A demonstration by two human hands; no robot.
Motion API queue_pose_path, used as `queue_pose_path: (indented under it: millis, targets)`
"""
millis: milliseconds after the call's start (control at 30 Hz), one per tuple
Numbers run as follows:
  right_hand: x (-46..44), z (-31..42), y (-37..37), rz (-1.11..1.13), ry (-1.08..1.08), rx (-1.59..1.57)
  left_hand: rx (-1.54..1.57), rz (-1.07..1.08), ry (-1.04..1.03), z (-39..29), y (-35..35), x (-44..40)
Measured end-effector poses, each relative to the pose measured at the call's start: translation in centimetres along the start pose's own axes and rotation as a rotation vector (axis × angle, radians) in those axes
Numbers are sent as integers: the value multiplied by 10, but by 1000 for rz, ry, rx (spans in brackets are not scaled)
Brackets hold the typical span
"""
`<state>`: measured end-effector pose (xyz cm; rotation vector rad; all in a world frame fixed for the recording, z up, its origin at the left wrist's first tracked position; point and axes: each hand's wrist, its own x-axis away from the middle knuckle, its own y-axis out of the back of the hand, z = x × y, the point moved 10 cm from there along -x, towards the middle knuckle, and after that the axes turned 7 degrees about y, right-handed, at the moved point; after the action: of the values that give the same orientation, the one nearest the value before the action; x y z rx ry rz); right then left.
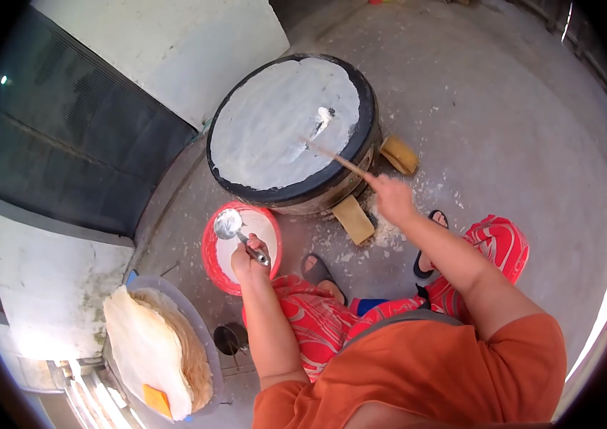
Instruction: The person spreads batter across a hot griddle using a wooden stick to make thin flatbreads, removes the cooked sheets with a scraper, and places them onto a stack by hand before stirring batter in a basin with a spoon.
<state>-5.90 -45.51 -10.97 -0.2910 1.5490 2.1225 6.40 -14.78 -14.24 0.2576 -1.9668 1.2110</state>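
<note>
My left hand (249,262) is closed around the handle of a metal ladle (228,223), whose bowl is coated with white batter. The ladle is above a red basin (209,257) that contains pale batter (257,223). My right hand (393,199) grips a thin wooden batter spreader (339,160). Its far end meets the wide sheet of pale batter (275,121) on a round black griddle (366,107). Near the griddle's right side, the sheet has a thicker white streak and a small dark gap.
A tall stack of thin flatbreads (147,343) rests on a tray (207,336) at lower left, with an orange piece (157,400) on top. A dark pot (230,338) stands beside it. Yellowish blocks (353,220) sit by the griddle's base, amid white crumbs on the floor.
</note>
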Motion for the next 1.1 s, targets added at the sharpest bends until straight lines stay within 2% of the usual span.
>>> queue_pose_path:
  millis: [67, 133, 200, 233, 267, 333, 367, 433, 467, 533, 567, 600, 633, 667, 733, 767, 833, 867, 933, 1000, 1033, 1100]
  targets:
    - [-4, -43, -2, -80, -66, 175, -10, -2, 13, 0, 3, -3]
    - [-9, -53, 22, -70, -142, 204, -17, 6, 28, -2, 5, -6]
    - [-9, -65, 23, 120, -306, 47, 2, -13, 11, -4, 9, -7]
    - [-2, -74, 14, 82, -366, -117, 3, -9, 13, -3, 8, -6]
    - [-1, -84, 3, 78, -364, -115, -4, -2, 1, -5, 6, -4]
    - [-10, -102, 0, -107, -329, -280, -9, 2, -14, -5, 2, -2]
    - [-18, -114, -4, -101, -334, -282, -3, 1, -19, -5, 1, -3]
    - [-30, -135, -20, 31, -420, -328, -9, -6, -22, -3, 5, -1]
    - [-29, -134, -19, 26, -422, -331, 16, 20, -14, -3, 2, -1]
    - [-31, -113, -26, 246, -298, -279, 43, 51, -7, -6, 2, -4]
    - [-31, -112, -17, 247, -294, -277, 148, 153, 25, -8, -1, -8]
    - [-22, -114, -24, 353, -391, -491, 253, 254, 56, -6, -11, -3]
    - [-11, -114, -32, 457, -486, -707, 258, 255, 54, -6, -12, 0]
    - [-7, -126, -41, 459, -484, -706, 286, 287, 23, -11, -16, 5]
    - [-6, -162, -28, 79, -546, -661, 312, 312, -9, -12, -20, 16]
    - [-6, -159, -24, 103, -491, -412, 350, 385, 18, -11, -26, 22]
    - [-4, -121, -42, 150, -421, -465, 387, 465, 44, -11, -33, 25]
    - [-3, -99, -50, 205, -346, -516, 363, 543, 109, -7, -36, 27]
    - [-4, -77, -29, 281, -352, -437, 344, 620, 172, 0, -42, 39]
    - [-2, -77, -22, 353, -354, -358, 26, 585, 150, 16, -44, 56]
    - [1, -91, -16, 286, -366, -395, -52, 574, 155, 24, -42, 62]
    - [15, -124, -16, 89, -452, -438, -362, 481, 17, 33, -36, 71]
